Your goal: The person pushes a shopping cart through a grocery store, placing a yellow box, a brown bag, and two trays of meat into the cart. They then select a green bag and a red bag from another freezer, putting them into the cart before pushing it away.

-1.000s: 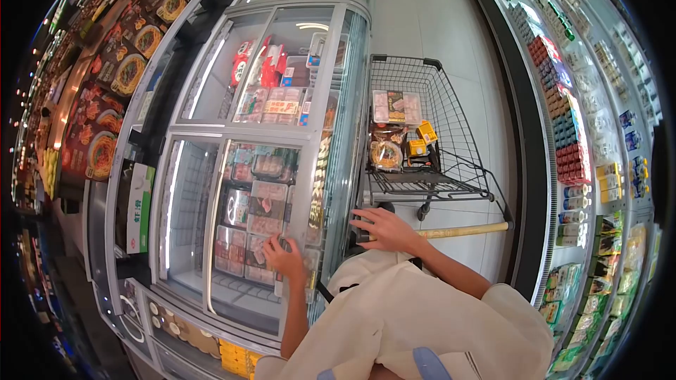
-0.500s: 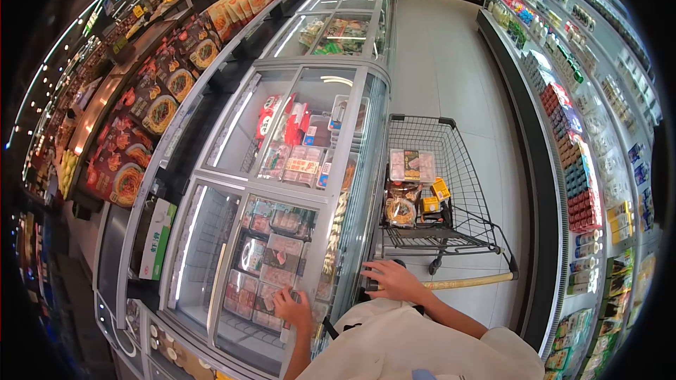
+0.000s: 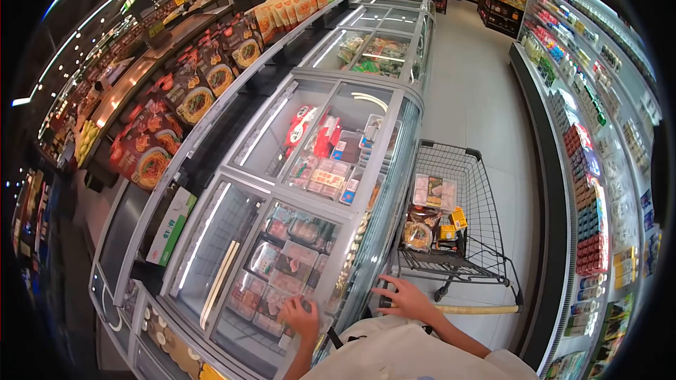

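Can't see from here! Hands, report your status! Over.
Left hand at freezer lid. Right hand open, near cart handle. Freezer lid looks shut over meat packs.

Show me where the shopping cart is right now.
In the head view, the shopping cart stands in the aisle, to the right of the glass-topped freezer and just beyond the person's right hand.

Pale tiled floor (image 3: 468, 91) runs along the aisle. Stocked shelving (image 3: 584, 169) lines the right side, brightly lit; ceiling lights (image 3: 105, 24) glow far left.
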A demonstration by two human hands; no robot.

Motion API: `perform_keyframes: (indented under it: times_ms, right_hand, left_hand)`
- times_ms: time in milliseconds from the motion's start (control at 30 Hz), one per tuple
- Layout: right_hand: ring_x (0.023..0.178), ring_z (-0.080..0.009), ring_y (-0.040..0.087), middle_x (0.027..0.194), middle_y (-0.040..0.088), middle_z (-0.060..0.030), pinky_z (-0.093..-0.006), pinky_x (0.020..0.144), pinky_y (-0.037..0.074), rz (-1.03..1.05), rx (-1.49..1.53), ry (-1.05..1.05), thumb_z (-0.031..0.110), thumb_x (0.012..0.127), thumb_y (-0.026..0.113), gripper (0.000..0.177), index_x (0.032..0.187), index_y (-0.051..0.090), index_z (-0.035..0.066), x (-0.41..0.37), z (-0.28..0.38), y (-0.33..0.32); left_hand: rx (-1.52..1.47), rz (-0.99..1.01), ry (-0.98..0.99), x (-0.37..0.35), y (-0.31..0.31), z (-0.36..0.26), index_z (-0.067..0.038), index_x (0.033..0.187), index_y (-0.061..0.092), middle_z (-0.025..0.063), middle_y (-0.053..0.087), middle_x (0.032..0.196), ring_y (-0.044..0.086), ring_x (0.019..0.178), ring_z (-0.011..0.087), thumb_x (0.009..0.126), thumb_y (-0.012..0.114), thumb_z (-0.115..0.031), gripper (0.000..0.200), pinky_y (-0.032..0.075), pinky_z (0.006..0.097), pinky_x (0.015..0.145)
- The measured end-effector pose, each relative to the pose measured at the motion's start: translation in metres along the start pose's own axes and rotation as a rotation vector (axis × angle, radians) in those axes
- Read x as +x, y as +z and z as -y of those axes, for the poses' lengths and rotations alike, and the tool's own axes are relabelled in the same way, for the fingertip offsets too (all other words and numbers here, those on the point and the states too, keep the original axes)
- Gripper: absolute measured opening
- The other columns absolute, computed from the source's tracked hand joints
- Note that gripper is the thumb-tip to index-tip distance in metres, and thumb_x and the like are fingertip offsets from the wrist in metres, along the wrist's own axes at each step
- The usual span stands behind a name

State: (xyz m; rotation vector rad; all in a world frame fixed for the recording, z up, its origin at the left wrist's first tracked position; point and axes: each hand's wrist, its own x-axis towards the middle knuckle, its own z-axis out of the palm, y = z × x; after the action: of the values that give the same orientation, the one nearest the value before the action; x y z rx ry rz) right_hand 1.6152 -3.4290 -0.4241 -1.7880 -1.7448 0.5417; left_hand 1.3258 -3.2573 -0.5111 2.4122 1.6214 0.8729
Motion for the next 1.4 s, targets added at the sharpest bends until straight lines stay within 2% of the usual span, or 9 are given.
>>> perform_keyframes:
  times_ms: [200, 400, 500, 600, 700, 1100, 1200, 1300, 1400]
  right_hand:
    - [0.129, -0.0388, 0.056, 0.153, 0.049, -0.0129, -0.0472, 0.107, 0.048, 0.012, -0.026, 0.03, 0.045, 0.091, 0.076, 0.056, 0.14, 0.062, 0.022, -0.003, -0.002, 0.005]
    - [0.127, -0.0397, 0.057, 0.15, 0.051, -0.014, -0.0473, 0.107, 0.048, -0.004, -0.044, -0.001, 0.046, 0.093, 0.073, 0.051, 0.135, 0.064, 0.018, -0.004, -0.005, 0.008]
    - [0.128, -0.038, 0.056, 0.149, 0.052, -0.0131, -0.0467, 0.107, 0.048, -0.001, -0.024, 0.033, 0.044, 0.091, 0.077, 0.051, 0.133, 0.066, 0.018, -0.005, -0.005, 0.01]
    - [0.127, -0.0392, 0.057, 0.148, 0.052, -0.0138, -0.0479, 0.107, 0.048, -0.005, -0.017, 0.015, 0.045, 0.093, 0.074, 0.05, 0.133, 0.065, 0.016, -0.003, -0.003, 0.009]
    - [0.127, -0.0392, 0.057, 0.148, 0.052, -0.014, -0.048, 0.107, 0.048, -0.003, -0.032, 0.027, 0.045, 0.092, 0.074, 0.051, 0.133, 0.065, 0.016, -0.004, -0.004, 0.011]
    - [0.126, -0.0381, 0.058, 0.146, 0.054, -0.0133, -0.0464, 0.106, 0.049, -0.007, -0.058, 0.034, 0.044, 0.091, 0.076, 0.051, 0.133, 0.065, 0.017, -0.004, -0.001, 0.011]
    - [0.126, -0.0377, 0.058, 0.146, 0.054, -0.0124, -0.0463, 0.106, 0.049, 0.008, -0.077, 0.041, 0.043, 0.091, 0.076, 0.05, 0.132, 0.064, 0.017, -0.005, 0.0, 0.011]
    - [0.126, -0.0377, 0.058, 0.146, 0.054, -0.0121, -0.0466, 0.106, 0.049, 0.0, -0.101, 0.031, 0.043, 0.091, 0.076, 0.05, 0.132, 0.063, 0.017, -0.005, 0.002, 0.009]
    - [0.128, -0.0379, 0.057, 0.147, 0.053, -0.0125, -0.0467, 0.107, 0.048, 0.001, -0.105, 0.047, 0.042, 0.091, 0.076, 0.051, 0.134, 0.062, 0.017, -0.007, 0.003, 0.01]
  left_hand:
    - [-0.009, -0.026, -0.002, 0.001, -0.002, -0.005, -0.005, 0.1, 0.066, 0.0157, 0.058, 0.099, 0.058, 0.096, 0.0371, 0.079, 0.07, -0.012, 0.023, 0.047, 0.0491, 0.084]
    - [-0.001, -0.034, -0.03, 0.001, 0.0, -0.003, -0.005, 0.1, 0.068, 0.0148, 0.059, 0.099, 0.058, 0.096, 0.0362, 0.09, 0.071, -0.013, 0.013, 0.047, 0.048, 0.083]
    - [-0.014, -0.053, -0.045, -0.001, 0.005, 0.001, -0.009, 0.099, 0.07, 0.0105, 0.062, 0.102, 0.061, 0.1, 0.0325, 0.094, 0.07, -0.02, 0.012, 0.043, 0.0472, 0.08]
    - [-0.027, -0.041, -0.058, -0.001, 0.005, 0.002, -0.008, 0.1, 0.069, 0.0116, 0.062, 0.102, 0.061, 0.1, 0.0331, 0.095, 0.069, -0.019, 0.012, 0.043, 0.047, 0.082]
    - [-0.026, -0.047, -0.044, 0.0, 0.004, 0.001, -0.004, 0.101, 0.069, 0.0139, 0.06, 0.1, 0.06, 0.097, 0.0352, 0.095, 0.07, -0.015, 0.013, 0.048, 0.0469, 0.083]
    - [-0.175, 0.006, -0.007, 0.004, 0.0, 0.015, -0.004, 0.093, 0.074, 0.0111, 0.063, 0.098, 0.061, 0.092, 0.0328, 0.091, 0.074, -0.015, 0.011, 0.048, 0.0444, 0.079]
    - [-0.208, 0.09, -0.037, 0.014, -0.009, 0.02, -0.005, 0.094, 0.075, 0.0102, 0.066, 0.095, 0.062, 0.09, 0.0322, 0.09, 0.074, -0.014, 0.009, 0.048, 0.044, 0.078]
    - [-0.235, -0.03, -0.054, 0.032, -0.004, 0.037, -0.006, 0.095, 0.076, 0.0105, 0.067, 0.094, 0.064, 0.088, 0.0334, 0.09, 0.074, -0.013, 0.009, 0.049, 0.0437, 0.079]
    - [-0.213, -0.035, -0.149, 0.064, -0.006, 0.057, -0.005, 0.095, 0.075, 0.0121, 0.068, 0.095, 0.066, 0.09, 0.0345, 0.091, 0.073, -0.013, 0.009, 0.05, 0.0438, 0.078]
